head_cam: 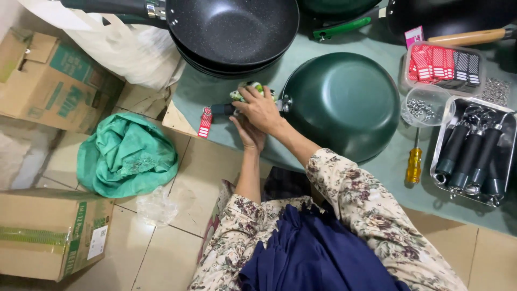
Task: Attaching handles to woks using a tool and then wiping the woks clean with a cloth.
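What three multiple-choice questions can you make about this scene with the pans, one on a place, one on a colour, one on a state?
1. Where does the yellow-handled screwdriver lie?
A. between the upturned dark green round pan and the metal tray of black handles
B. on the tiled floor
C. inside a cardboard box

2. What colour is the crumpled cloth on the floor?
A. red
B. green
C. white

3. How does the pan under the hands lie?
A. upright
B. on its edge
C. bottom up

Answers: 1 A, it lies on the table between the two. 2 B, the cloth is plainly green. 3 C, its smooth domed underside faces up while the right hand and left hand work at its handle.
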